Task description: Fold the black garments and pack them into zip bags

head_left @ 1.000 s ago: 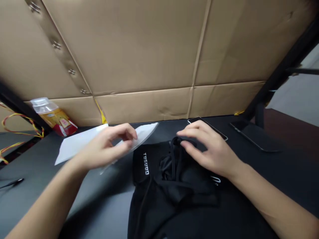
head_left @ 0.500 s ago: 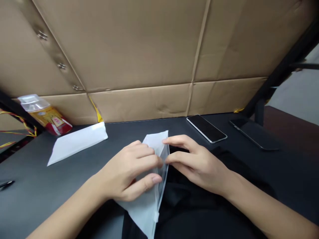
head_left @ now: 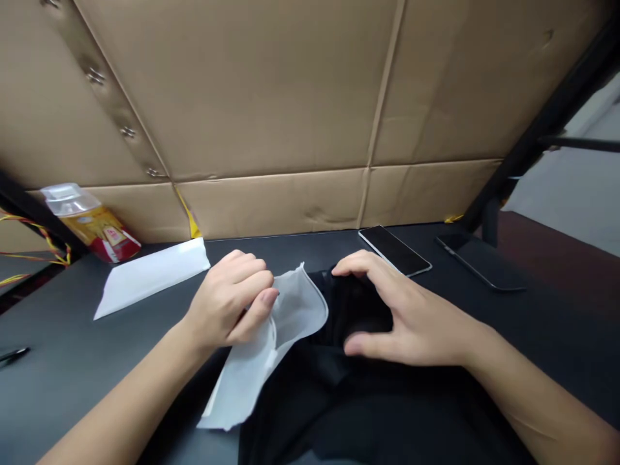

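A frosted white zip bag lies on the dark table, its mouth pulled open toward the right. My left hand pinches the bag's upper edge. My right hand grips a folded black garment at its far end, right at the bag's opening. The garment spreads down toward the near edge of the view. Whether any of the cloth is inside the bag is hidden by my hand.
A stack of flat white bags lies at the left. A yellow and red bottle rests on its side beyond it. Two phones lie at the back right. Cardboard panels wall the table's far side. A pen lies at the far left.
My left hand picked a bag off the stack and brought it over the garment. Both hands then opened its mouth, and my right hand has moved back onto the black garment.
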`<state>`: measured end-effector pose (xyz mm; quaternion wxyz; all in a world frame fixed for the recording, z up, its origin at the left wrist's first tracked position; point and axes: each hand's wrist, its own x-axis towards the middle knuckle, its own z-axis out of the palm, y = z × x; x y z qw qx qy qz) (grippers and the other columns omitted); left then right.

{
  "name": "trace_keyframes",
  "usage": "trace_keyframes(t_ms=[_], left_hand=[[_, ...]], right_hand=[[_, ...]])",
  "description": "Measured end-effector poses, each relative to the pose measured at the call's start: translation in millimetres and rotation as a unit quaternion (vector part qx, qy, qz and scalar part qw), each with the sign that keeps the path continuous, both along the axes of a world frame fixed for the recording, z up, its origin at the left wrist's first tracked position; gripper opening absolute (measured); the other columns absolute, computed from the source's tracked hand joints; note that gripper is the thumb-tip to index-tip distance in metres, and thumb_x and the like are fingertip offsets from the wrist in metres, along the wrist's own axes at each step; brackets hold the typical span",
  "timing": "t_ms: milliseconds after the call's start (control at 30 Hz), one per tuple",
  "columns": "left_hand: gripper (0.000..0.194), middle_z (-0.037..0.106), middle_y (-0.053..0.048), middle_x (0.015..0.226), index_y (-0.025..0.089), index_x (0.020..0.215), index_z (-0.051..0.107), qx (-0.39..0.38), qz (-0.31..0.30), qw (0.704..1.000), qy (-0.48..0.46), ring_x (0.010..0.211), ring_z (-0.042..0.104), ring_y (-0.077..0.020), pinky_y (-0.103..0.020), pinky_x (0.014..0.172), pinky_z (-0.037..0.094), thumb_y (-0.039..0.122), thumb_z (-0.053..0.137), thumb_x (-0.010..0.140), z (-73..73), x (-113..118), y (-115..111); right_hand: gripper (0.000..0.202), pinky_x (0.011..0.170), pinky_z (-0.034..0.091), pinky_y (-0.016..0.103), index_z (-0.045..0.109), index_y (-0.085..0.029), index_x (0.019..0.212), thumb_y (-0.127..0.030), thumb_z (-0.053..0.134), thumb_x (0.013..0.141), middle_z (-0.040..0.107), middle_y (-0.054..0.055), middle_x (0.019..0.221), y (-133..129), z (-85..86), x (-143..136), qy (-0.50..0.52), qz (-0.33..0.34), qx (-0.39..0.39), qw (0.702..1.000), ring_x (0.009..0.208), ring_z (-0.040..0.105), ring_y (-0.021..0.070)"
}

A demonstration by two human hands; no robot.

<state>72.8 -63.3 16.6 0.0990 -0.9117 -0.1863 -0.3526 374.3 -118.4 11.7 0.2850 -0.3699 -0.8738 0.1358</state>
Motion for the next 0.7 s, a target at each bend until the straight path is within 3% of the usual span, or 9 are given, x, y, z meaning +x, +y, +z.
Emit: trace_keyframes(t_ms=[100,167,233,367,433,567,700], left_hand=[[0.029,0.035,0.002,0.066,0.025,0.074,0.031,0.035,0.016,0.999,0.021,0.061,0.031,-0.0189,-0.038,0.062,0.027,0.014,0.044,0.098,5.3,-5.7,1.7],[0.029,0.035,0.002,0.067,0.025,0.075,0.031,0.051,0.025,0.998,0.019,0.061,0.030,-0.0191,-0.038,0.062,0.026,0.014,0.044,0.098,9.1,-10.9,2.2],[0.028,0.033,0.002,0.067,0.025,0.075,0.032,0.063,0.032,0.997,0.010,0.061,0.029,-0.0193,-0.038,0.062,0.026,0.015,0.044,0.098,12.7,-14.7,1.6],[0.027,0.032,0.002,0.067,0.025,0.074,0.033,0.074,0.033,0.997,0.012,0.061,0.027,-0.0192,-0.038,0.061,0.025,0.016,0.045,0.096,16.0,-14.2,-0.1],[0.028,0.034,0.002,0.066,0.025,0.073,0.034,0.071,0.025,0.996,0.040,0.061,0.030,-0.0190,-0.037,0.062,0.027,0.016,0.045,0.097,14.1,-10.4,0.0],[0.028,0.043,0.001,0.066,0.024,0.073,0.038,0.049,0.007,0.992,0.115,0.060,0.037,-0.0186,-0.037,0.063,0.030,0.019,0.046,0.098,5.1,-2.2,1.9],[0.030,0.045,0.002,0.066,0.024,0.073,0.038,0.015,0.007,0.991,0.130,0.060,0.040,-0.0178,-0.037,0.063,0.031,0.021,0.044,0.102,-2.6,0.1,4.0]], right_hand=[[0.081,0.111,0.057,0.054,0.064,-0.028,0.142,-0.066,0.089,0.074,0.058,0.013,0.155,-10.9,0.5,-1.0,-0.081,0.023,-0.015,0.996,0.144,0.055,0.0380],[0.088,0.119,0.047,0.066,0.063,-0.027,0.148,-0.065,0.090,0.074,0.052,0.015,0.163,-15.5,-6.1,-5.9,-0.118,0.032,-0.006,0.993,0.154,0.042,0.0443],[0.087,0.122,0.036,0.076,0.059,-0.023,0.154,-0.049,0.092,0.077,0.047,0.017,0.166,-17.6,-14.8,-12.7,-0.139,0.036,-0.007,0.990,0.159,0.029,0.0484],[0.081,0.119,0.031,0.083,0.058,-0.021,0.155,-0.016,0.080,0.077,0.038,0.017,0.172,-19.1,-23.4,-23.8,-0.159,0.029,0.002,0.987,0.162,0.017,0.0511],[0.075,0.122,0.033,0.080,0.062,-0.021,0.151,-0.013,0.075,0.078,0.040,0.016,0.171,-20.0,-22.5,-25.9,-0.156,0.018,0.032,0.987,0.161,0.023,0.0490],[0.069,0.113,0.056,0.059,0.063,-0.014,0.147,-0.015,0.074,0.079,0.065,0.019,0.148,-21.9,-22.5,-25.7,-0.148,-0.007,0.061,0.987,0.137,0.060,0.0391],[0.072,0.112,0.058,0.055,0.060,-0.013,0.150,-0.025,0.082,0.082,0.068,0.017,0.146,-20.4,-27.7,-26.2,-0.153,0.006,0.066,0.986,0.131,0.067,0.0374]])
